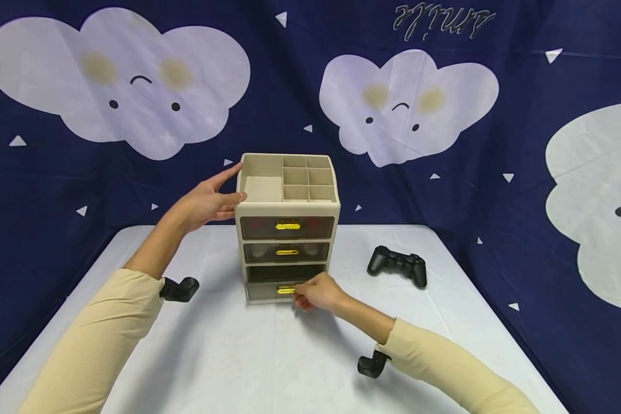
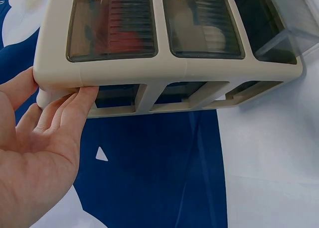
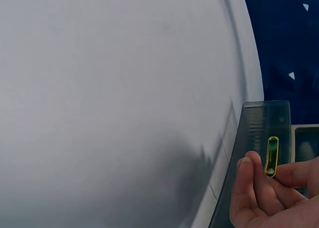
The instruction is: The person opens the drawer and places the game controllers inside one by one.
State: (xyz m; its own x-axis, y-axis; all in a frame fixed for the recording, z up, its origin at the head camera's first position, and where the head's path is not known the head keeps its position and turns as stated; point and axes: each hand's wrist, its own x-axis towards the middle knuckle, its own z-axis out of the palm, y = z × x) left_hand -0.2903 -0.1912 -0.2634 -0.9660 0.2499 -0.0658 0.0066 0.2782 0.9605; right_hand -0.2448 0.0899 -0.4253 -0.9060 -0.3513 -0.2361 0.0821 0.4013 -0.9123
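Note:
A cream desktop drawer organizer (image 1: pixel 287 207) stands on the table, with three smoky see-through drawers and gold handles. My left hand (image 1: pixel 207 202) rests against its upper left side, fingers spread, with fingertips at the top rim. In the left wrist view, the left hand (image 2: pixel 47 133) touches the organizer's top corner and side frame. My right hand (image 1: pixel 318 292) pinches the gold handle (image 1: pixel 286 290) of the bottom drawer (image 1: pixel 261 292), which is pulled partly out. The right wrist view shows the right hand's (image 3: pixel 271 195) thumb and fingers at that handle (image 3: pixel 271 156).
A black game controller (image 1: pixel 397 267) lies on the white table (image 1: pixel 227 356), right of the organizer. Divided compartments (image 1: pixel 308 177) form the organizer's top. Something red (image 2: pixel 124 39) shows through the top drawer. Behind the table hangs a dark blue cloth (image 1: pixel 284 103) with clouds.

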